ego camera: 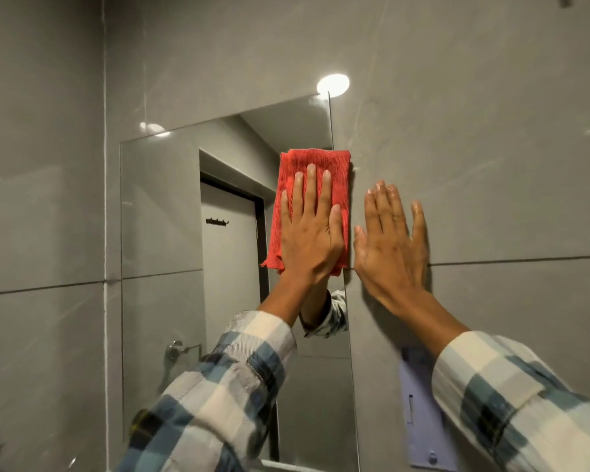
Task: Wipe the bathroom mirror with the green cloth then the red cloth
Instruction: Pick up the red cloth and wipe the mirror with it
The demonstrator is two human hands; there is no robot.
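Note:
The frameless bathroom mirror (171,212) hangs on a grey tiled wall. A folded red cloth (321,161) lies flat against the mirror's upper right part, reaching just past the right edge. My left hand (309,233) presses the cloth to the glass with the palm flat and the fingers pointing up. My right hand (390,243) rests flat on the wall tile just right of the mirror's edge and holds nothing. No green cloth is in view.
A lilac plastic wall fitting (419,413) hangs below my right forearm. The mirror reflects a white door with a hook rail (217,221) and a chrome towel holder (178,350). A ceiling lamp's glare (332,84) sits above the mirror's top right corner.

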